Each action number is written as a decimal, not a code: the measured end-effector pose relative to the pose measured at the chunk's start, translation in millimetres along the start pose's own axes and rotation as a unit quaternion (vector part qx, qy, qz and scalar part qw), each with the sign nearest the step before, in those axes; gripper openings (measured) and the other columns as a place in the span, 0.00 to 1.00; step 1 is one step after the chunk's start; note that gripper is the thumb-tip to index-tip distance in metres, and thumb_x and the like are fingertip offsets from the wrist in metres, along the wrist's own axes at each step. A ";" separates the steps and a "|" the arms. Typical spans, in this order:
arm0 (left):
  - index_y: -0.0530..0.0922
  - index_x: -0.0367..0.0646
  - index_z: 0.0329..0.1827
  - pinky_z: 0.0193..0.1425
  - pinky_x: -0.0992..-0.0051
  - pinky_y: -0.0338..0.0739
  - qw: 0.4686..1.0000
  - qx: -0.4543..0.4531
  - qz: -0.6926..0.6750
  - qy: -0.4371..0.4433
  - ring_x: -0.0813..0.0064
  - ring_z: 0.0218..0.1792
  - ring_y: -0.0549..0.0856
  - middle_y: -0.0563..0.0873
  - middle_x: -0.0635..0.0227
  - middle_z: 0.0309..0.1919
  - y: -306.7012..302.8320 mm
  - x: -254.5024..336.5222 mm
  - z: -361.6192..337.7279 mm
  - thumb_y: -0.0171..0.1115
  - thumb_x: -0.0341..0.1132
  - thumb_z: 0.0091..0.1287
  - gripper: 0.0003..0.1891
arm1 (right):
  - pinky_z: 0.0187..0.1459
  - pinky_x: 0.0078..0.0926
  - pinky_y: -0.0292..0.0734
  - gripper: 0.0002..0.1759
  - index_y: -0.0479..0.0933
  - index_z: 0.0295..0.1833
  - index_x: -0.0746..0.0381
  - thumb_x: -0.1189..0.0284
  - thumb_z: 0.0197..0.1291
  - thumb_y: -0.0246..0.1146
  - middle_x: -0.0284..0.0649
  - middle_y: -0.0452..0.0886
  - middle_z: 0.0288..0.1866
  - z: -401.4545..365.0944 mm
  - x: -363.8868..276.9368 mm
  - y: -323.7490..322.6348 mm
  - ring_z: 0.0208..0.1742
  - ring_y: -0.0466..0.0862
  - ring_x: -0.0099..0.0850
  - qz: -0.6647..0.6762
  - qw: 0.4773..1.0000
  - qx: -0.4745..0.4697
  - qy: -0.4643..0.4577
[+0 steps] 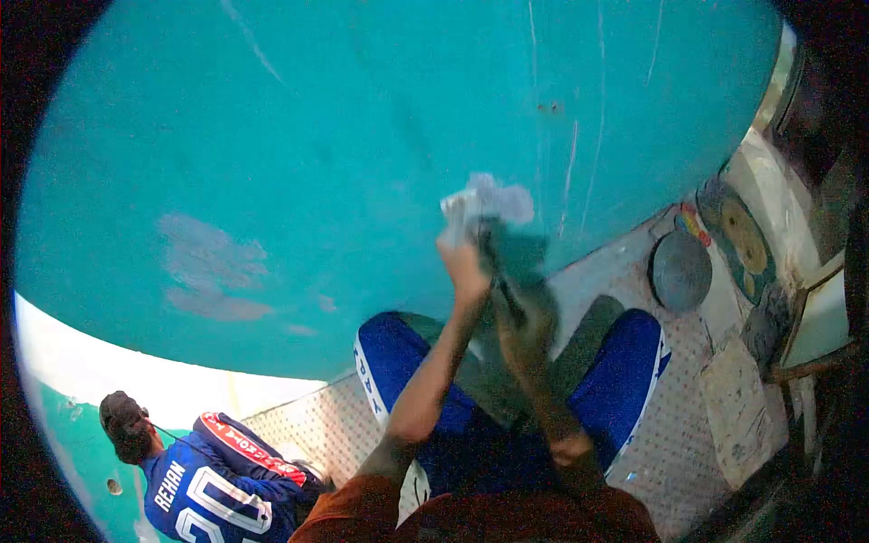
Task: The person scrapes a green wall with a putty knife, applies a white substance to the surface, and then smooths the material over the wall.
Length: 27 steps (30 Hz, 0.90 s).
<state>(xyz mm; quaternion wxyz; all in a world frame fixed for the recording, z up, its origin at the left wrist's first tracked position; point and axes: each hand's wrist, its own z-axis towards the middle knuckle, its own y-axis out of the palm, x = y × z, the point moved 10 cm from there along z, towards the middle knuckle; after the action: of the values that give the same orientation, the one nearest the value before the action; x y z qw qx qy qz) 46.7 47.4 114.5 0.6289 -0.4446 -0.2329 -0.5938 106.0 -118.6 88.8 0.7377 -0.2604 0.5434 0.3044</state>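
My left hand [465, 270] reaches up to the teal surface, its fingers closed at a small whitish piece [460, 208] whose kind I cannot make out. Beside it, my right hand [529, 328] is wrapped round a dark, slim-handled tool [503, 282], blurred by motion. The tool's upper end lies close to my left hand, and its tip is hard to see. Just beyond both hands, a pale grey patch [511, 203] marks the large teal curved panel [362, 127]. A shadow falls to the right of the hands.
A larger grey smear [213, 267] and thin scratches mark the panel's left and right. At lower left sits another person [213, 484] in a blue shirt. To the right, a round dark lid-like disc [682, 271] lies on the speckled floor [670, 416], near a wooden-edged frame [822, 317].
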 end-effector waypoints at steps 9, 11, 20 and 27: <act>0.68 0.43 0.60 0.33 0.64 0.71 0.969 -0.015 0.220 0.113 0.56 0.30 0.78 0.80 0.56 0.33 -2.9 36.1 -26.7 0.59 0.28 0.47 0.31 | 0.29 0.18 0.68 0.14 0.78 0.44 0.69 0.69 0.59 0.60 0.33 0.78 0.26 -9.2 -0.2 -1.9 0.28 0.73 0.17 0.059 0.997 0.003 0.052; 0.68 0.43 0.60 0.34 0.65 0.71 0.991 -0.004 0.125 0.056 0.56 0.30 0.78 0.80 0.56 0.33 -0.4 10.5 -31.8 0.58 0.28 0.48 0.30 | 0.30 0.17 0.68 0.14 0.77 0.44 0.70 0.70 0.59 0.59 0.34 0.78 0.26 -9.3 18.8 -1.4 0.29 0.73 0.17 0.009 0.999 0.005 0.033; 0.76 0.32 0.43 0.32 0.69 0.68 0.989 -0.023 -0.017 -0.143 0.73 0.30 0.73 0.77 0.63 0.30 1.9 -4.9 -26.4 0.53 0.38 0.64 0.15 | 0.42 0.24 0.73 0.17 0.76 0.49 0.71 0.69 0.60 0.59 0.44 0.82 0.39 -4.4 21.7 -3.3 0.38 0.80 0.26 -0.013 1.000 0.020 0.007; 0.77 0.31 0.35 0.29 0.74 0.67 0.989 0.117 -0.083 -0.030 0.79 0.22 0.70 0.75 0.72 0.20 -19.7 35.1 -15.3 0.54 0.43 0.65 0.18 | 0.45 0.25 0.73 0.18 0.75 0.50 0.70 0.68 0.60 0.59 0.46 0.82 0.42 1.9 -8.4 -1.5 0.42 0.80 0.27 0.009 1.000 0.013 -0.014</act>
<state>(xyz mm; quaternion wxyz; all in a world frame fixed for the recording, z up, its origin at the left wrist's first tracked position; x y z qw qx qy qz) 30.8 17.6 141.2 0.6178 -0.3652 -0.3554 -0.5988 106.4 -119.6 97.5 0.7457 -0.2414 0.5395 0.3075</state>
